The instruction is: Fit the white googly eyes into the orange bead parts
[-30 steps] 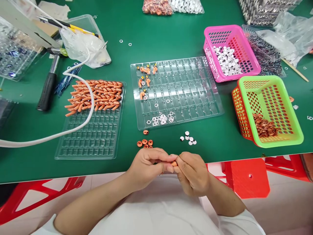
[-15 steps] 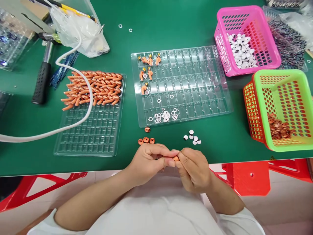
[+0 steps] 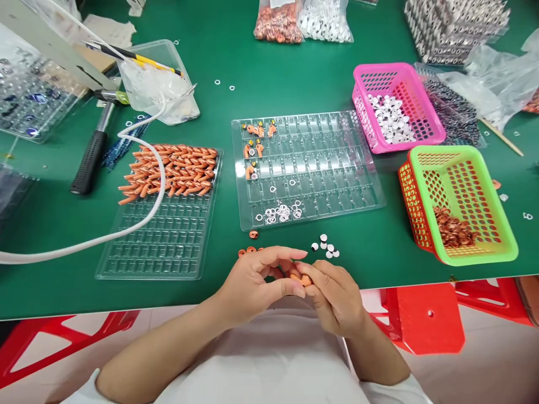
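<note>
Left fingers (image 3: 286, 253) parted, leaving the orange piece (image 3: 300, 279) to the right fingers (image 3: 322, 276)

At the left of the table (image 3: 295, 73), a hammer (image 3: 89, 163) lay beside a small clear tray (image 3: 154, 252) filled in its upper rows with bent orange parts (image 3: 168, 171). A white cable (image 3: 159, 202) crossed over it. None of this showed any change from the pictures of a second earlier.

Next came small orange discs (image 3: 253, 234), most of them partly hidden behind the left hand (image 3: 248, 286). Here was the change: half a second before, index finger and thumb had met closely over the orange piece; now the index finger had risen well clear of the thumb. The thumb tip lay at the piece's lower edge, though whether it pressed there could not be told.

The orange piece sat between the two hands, in front of the table edge, pinched at its right end by the right fingers. More of its surface showed than earlier, so the right side seemed to carry most of the hold, freeing the left for a fresh grip.

Beyond, the large clear tray (image 3: 337, 168) kept the same few orange assemblies (image 3: 250, 171) and loose white rings (image 3: 283, 212). To the right lay white-and-black discs (image 3: 330, 249), then the pink basket (image 3: 362, 115) and the green basket (image 3: 480, 260), apparently unchanged.
</note>
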Motion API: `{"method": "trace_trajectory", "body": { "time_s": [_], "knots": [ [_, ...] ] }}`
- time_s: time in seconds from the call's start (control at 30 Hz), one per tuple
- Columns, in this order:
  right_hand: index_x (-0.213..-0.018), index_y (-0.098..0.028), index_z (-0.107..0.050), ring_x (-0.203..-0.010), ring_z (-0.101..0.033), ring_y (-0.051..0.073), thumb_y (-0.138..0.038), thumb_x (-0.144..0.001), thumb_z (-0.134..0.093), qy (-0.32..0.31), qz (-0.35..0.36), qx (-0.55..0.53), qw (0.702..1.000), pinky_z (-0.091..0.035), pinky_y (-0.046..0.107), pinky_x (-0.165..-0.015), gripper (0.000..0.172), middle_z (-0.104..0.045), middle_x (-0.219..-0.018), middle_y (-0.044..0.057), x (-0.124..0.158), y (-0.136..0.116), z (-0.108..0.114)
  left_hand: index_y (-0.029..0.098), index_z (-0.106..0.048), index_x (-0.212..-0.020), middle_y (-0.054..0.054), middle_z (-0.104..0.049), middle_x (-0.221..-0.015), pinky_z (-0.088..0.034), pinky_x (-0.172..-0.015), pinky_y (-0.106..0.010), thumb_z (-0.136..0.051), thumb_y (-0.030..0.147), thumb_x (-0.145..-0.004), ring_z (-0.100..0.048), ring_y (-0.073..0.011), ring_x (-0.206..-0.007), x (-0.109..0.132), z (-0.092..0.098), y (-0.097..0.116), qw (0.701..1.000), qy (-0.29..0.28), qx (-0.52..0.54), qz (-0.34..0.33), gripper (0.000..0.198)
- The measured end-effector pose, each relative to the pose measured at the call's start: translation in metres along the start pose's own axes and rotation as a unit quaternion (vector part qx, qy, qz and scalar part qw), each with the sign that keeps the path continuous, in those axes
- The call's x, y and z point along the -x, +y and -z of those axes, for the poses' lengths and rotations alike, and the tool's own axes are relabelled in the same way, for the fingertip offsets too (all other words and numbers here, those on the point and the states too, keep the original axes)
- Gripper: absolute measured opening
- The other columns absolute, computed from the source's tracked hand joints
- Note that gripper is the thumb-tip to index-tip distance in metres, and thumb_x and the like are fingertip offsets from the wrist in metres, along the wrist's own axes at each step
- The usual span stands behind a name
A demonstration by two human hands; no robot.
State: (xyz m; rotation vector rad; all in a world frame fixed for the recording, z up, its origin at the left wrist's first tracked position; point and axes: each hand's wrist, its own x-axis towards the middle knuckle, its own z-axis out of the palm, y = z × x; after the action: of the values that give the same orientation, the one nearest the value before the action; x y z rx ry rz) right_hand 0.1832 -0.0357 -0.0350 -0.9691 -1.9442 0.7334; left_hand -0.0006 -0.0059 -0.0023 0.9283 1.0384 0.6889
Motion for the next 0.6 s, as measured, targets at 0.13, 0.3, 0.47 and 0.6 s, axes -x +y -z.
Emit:
{"method": "trace_trajectory", "body": {
  "time_s": [0.13, 0.3, 0.47, 0.6],
  "knots": [
    [-0.135, -0.015, -0.048, -0.066, -0.054, 0.017, -0.015, -0.095, -0.042, 0.008, 0.013, 0.01, 1.0, -0.046, 0.028, -0.055, 0.041, -0.062, -0.081, 0.007, 0.0067, 0.0036, -0.0004, 0.017, -0.072, -0.1, -0.002, -0.074, -0.077, -0.059, -0.069, -0.025, -0.077, 0.008, -0.067, -0.069, -0.0142, -0.071, -0.0008, -0.0016, -0.0023, 1.0, -0.016, 0.019, 0.009, 0.034],
    [-0.14, -0.016, -0.042, -0.07, -0.054, 0.017, -0.014, -0.095, -0.043, -0.004, 0.021, 0.04, 0.999, -0.046, 0.029, -0.057, 0.045, -0.062, -0.086, 0.007, 0.0085, 0.0037, 0.0015, 0.017, -0.071, -0.099, -0.002, -0.073, -0.079, -0.059, -0.071, -0.026, -0.077, 0.007, -0.067, -0.069, -0.0144, -0.073, -0.0009, -0.0039, -0.0047, 0.997, -0.028, 0.071, 0.029, 0.034],
    [-0.139, -0.016, -0.043, -0.068, -0.054, 0.016, -0.014, -0.095, -0.043, -0.007, 0.025, 0.054, 0.998, -0.046, 0.029, -0.056, 0.044, -0.062, -0.086, 0.007, 0.0081, 0.0034, 0.0025, 0.016, -0.07, -0.099, -0.002, -0.072, -0.08, -0.059, -0.07, -0.026, -0.076, 0.005, -0.068, -0.068, -0.0139, -0.076, -0.0019, -0.0053, -0.0052, 0.989, -0.038, 0.133, 0.052, 0.033],
    [-0.137, -0.014, -0.045, -0.067, -0.052, 0.017, -0.013, -0.094, -0.045, -0.007, 0.034, 0.053, 0.998, -0.043, 0.029, -0.054, 0.044, -0.062, -0.083, 0.007, 0.0091, 0.0051, 0.0023, 0.015, -0.069, -0.101, -0.003, -0.073, -0.082, -0.058, -0.072, -0.026, -0.078, 0.007, -0.068, -0.069, -0.0139, -0.077, -0.0029, -0.0033, -0.0062, 0.982, -0.06, 0.167, 0.068, 0.035]
  ]
}}
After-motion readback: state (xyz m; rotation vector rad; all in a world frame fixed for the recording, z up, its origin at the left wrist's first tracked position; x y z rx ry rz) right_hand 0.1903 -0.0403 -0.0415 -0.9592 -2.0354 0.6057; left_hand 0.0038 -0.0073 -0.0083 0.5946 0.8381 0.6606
